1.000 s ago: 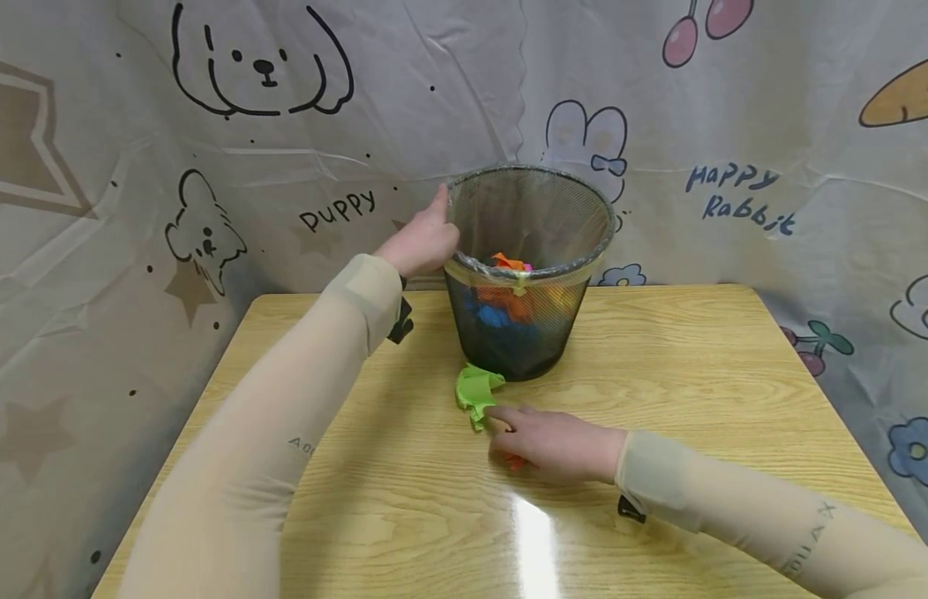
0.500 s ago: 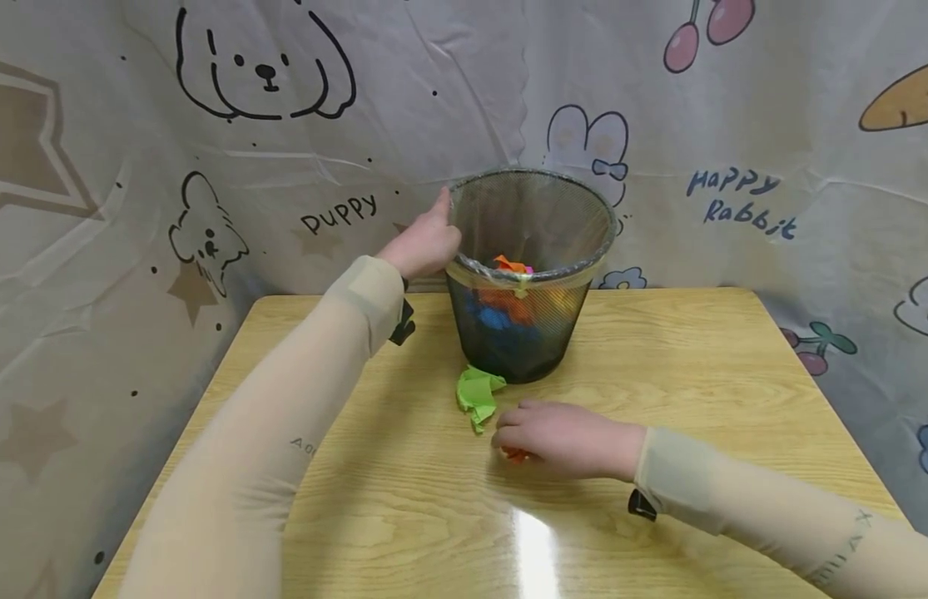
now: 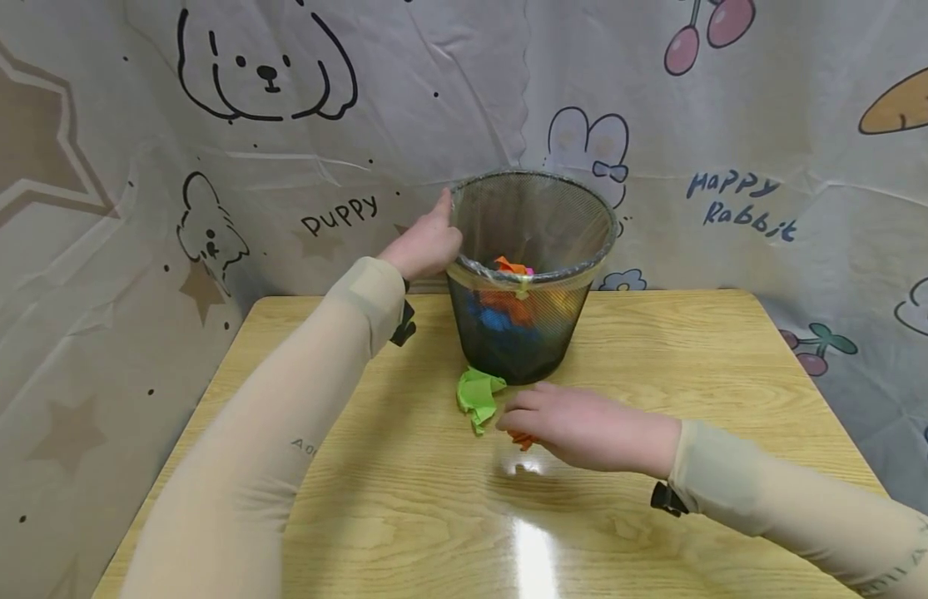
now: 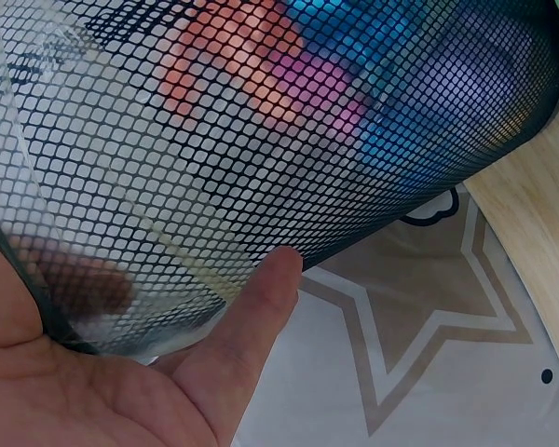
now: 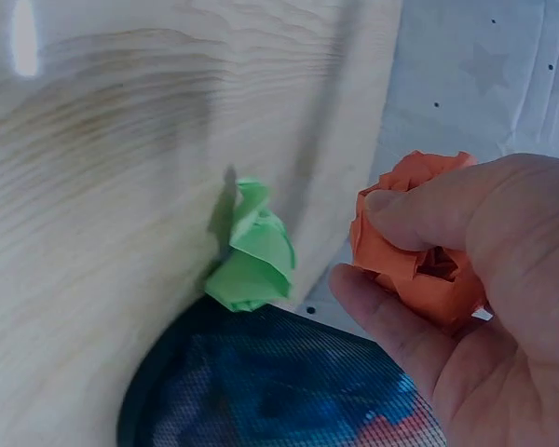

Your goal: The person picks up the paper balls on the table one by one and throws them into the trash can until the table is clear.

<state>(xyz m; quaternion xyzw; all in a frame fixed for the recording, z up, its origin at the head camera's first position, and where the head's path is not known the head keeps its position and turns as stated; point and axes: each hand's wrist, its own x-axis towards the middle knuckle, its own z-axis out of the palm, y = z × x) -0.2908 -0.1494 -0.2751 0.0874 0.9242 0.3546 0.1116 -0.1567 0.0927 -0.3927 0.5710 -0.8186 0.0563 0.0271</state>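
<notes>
At the left rim of a black mesh wastebasket [image 3: 519,333] is my left hand [image 3: 426,241]. In the left wrist view some fingers show through the mesh inside the rim, while another finger [image 4: 270,298] lies along the outside. My right hand [image 3: 583,424] pinches a crumpled orange paper [image 5: 419,237] between thumb and fingers, a little above the table. Most of that paper is hidden by the hand in the head view. A crumpled green paper [image 3: 478,398] lies on the table against the basket's foot, just left of my right hand.
Several crumpled papers [image 3: 508,308] in orange, blue, pink and yellow lie in the basket, which has a clear liner folded over its rim. The wooden table [image 3: 404,516] backs onto a printed cloth [image 3: 284,166] with cartoon drawings.
My right hand has closed on the orange paper and lifted it off the table, moving slightly right and up. The left hand, the basket and the green paper stay in place.
</notes>
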